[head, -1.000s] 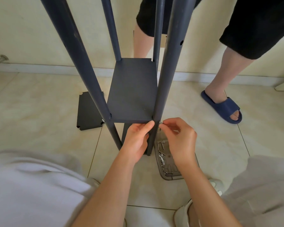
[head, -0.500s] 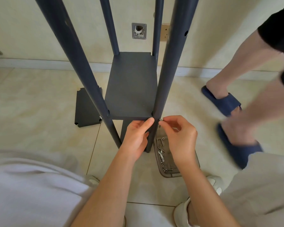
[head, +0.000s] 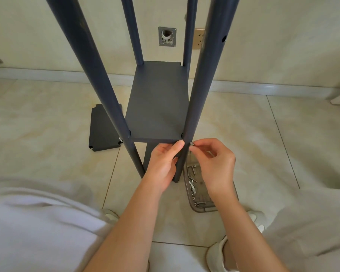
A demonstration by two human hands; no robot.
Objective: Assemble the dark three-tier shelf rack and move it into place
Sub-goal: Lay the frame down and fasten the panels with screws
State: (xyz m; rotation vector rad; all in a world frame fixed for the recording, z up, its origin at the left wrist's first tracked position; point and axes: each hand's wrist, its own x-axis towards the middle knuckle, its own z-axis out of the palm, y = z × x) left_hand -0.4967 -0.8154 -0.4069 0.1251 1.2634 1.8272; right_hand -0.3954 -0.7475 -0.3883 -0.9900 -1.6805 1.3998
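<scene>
The dark rack stands on the tiled floor with four round posts rising around one fitted shelf board (head: 157, 107). My left hand (head: 163, 163) grips the near right post (head: 199, 91) just under the board's front edge, thumb on the corner. My right hand (head: 214, 163) pinches a small silver screw (head: 191, 143) against the outer side of that post at shelf height. A second screw head shows at the near left post (head: 120, 139). A loose dark shelf board (head: 102, 130) lies flat on the floor to the left.
A clear plastic tray (head: 200, 207) with several screws lies on the floor under my right hand. My knees in light trousers fill the lower corners, white shoes beside the tray. The wall behind carries a pipe plate (head: 166, 36) and a socket (head: 199, 41).
The other person in dark slippers has walked off to the right and is out of view. My hands have stayed at the post, the right one still working the screw.
</scene>
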